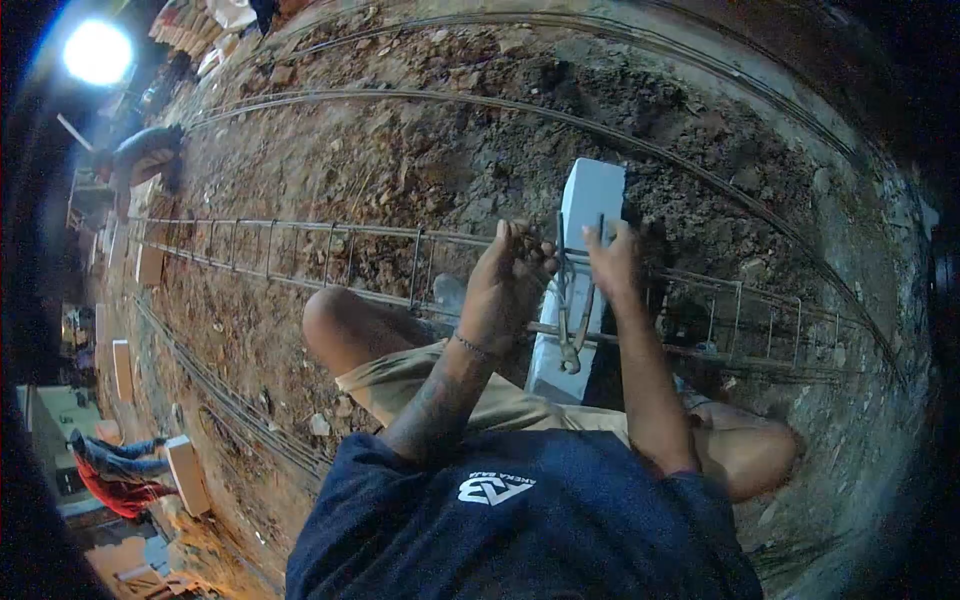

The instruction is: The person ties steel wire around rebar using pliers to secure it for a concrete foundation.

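A long rebar cage point(417, 262) with wire stirrups runs crosswise in front of me and rests over a white block point(592, 185). My right hand point(614, 262) is above the block, its fingers closed around a handle of metal pincers point(570, 355). The pincers' head points toward my body and their other handle stands apart on the left. Just left of the block, my left hand point(490, 300) is raised at the cage with its fingers curled. What lies between those fingers is too small to make out.
Long loose steel bars point(400, 95) curve across the rough soil beyond the cage, and more bars point(230, 385) lie at left. A person in red point(120, 480) is at the lower left near a pale block point(187, 475). A bright lamp point(97, 52) shines upper left.
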Tool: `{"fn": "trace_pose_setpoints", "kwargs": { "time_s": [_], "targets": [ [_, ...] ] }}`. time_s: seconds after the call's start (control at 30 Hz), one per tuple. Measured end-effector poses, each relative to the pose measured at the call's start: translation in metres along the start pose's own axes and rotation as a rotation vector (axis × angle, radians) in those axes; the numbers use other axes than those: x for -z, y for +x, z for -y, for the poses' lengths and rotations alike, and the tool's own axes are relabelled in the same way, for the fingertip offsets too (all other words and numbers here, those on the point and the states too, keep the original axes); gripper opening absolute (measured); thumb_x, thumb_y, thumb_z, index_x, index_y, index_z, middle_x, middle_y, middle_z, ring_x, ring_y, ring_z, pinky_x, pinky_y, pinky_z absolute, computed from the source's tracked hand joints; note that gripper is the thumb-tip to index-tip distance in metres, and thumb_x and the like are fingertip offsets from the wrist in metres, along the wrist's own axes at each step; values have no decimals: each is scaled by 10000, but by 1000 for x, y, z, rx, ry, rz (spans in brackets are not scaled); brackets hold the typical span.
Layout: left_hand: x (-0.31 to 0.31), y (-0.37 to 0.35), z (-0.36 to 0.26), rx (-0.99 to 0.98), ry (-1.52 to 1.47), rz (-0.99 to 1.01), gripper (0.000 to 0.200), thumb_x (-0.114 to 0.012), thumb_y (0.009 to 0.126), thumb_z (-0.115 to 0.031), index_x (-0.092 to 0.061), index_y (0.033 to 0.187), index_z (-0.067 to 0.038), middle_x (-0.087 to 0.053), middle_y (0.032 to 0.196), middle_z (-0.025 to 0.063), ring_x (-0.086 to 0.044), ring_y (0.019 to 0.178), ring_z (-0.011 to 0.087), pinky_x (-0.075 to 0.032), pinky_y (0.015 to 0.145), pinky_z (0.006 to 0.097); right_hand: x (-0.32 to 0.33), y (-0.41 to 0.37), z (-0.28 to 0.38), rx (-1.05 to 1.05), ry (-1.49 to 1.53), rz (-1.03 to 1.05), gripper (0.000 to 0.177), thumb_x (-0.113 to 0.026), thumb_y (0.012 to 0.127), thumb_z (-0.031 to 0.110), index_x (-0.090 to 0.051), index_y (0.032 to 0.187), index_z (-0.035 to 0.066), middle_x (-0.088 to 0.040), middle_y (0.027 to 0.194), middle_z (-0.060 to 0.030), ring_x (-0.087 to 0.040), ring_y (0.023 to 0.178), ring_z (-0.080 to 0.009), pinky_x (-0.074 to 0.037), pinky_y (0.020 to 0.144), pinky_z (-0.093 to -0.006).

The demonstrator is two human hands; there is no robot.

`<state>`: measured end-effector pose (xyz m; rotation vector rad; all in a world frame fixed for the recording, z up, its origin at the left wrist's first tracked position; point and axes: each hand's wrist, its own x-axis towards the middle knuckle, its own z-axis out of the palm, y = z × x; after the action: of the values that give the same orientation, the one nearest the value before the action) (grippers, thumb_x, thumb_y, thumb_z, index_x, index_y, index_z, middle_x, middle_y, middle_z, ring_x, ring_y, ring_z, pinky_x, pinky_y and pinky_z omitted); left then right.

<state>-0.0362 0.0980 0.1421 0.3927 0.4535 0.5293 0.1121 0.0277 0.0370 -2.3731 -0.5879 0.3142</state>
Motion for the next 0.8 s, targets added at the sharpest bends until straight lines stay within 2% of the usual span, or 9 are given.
{"fn": "trace_pose_setpoints", "kwargs": {
  "time_s": [0.13,0.2,0.37,0.43,0.5,0.57,0.7,0.73,0.8],
  "targets": [
    [-11,7,10,13,-101,42,255,-439,886,-305,-510,955,-70,-536,870,53,-516,858,185,-411,782,318,83,-35,37,222,565,-27,287,-467,870,249,-488,1023,7,-550,889,-97,-553,769,-185,-461,651,-336],
    [-21,8,15,3,-73,68,253,-454,872,-279,-503,980,-56,-536,881,62,-517,872,190,-409,792,314,123,-55,55,256,857,307,291,-456,874,238,-472,1059,13,-541,881,-82,-542,791,-147,-458,652,-280],
    [-37,12,20,60,111,201,297,-497,820,-201,-470,1048,-12,-539,953,118,-533,924,219,-428,828,322,168,-57,54,230,695,297,283,-440,877,211,-461,1095,31,-527,914,-87,-529,844,-122,-458,678,-255],
    [-48,12,24,96,109,205,302,-497,835,-204,-458,1054,1,-539,952,125,-539,915,211,-437,825,322,183,-50,48,453,381,279,285,-439,874,198,-456,1097,22,-528,938,-97,-529,839,-120,-461,675,-255],
    [-55,11,31,39,193,166,307,-490,855,-225,-457,1054,6,-546,932,119,-543,909,198,-436,824,318,189,-50,40,480,386,313,293,-440,871,194,-451,1101,12,-542,941,-94,-536,786,-113,-459,657,-252],
    [-54,13,35,32,198,124,280,-481,868,-210,-462,1046,5,-557,924,116,-550,893,187,-435,818,311,195,-54,41,242,663,556,279,-397,874,166,-461,1097,12,-557,913,-87,-547,760,-108,-445,617,-241],
    [-46,16,42,38,235,64,214,-480,871,-143,-466,1027,3,-558,884,98,-553,851,173,-438,783,294,187,-48,42,9,765,667,323,-461,876,235,-468,1076,-18,-580,779,-48,-531,636,-86,-440,563,-222],
    [-44,15,43,15,314,92,273,-521,852,-172,-458,1044,12,-536,892,88,-534,854,154,-429,783,283,176,-48,35,147,738,608,301,-517,846,179,-490,1046,-43,-577,735,-38,-517,589,-78,-434,537,-215],
    [-45,17,45,17,481,154,312,-576,820,-155,-456,1055,11,-513,919,59,-506,862,116,-417,778,258,172,-51,30,69,657,625,266,-525,836,149,-510,1021,-41,-574,727,-36,-507,579,-73,-431,527,-214]
  ]
}}
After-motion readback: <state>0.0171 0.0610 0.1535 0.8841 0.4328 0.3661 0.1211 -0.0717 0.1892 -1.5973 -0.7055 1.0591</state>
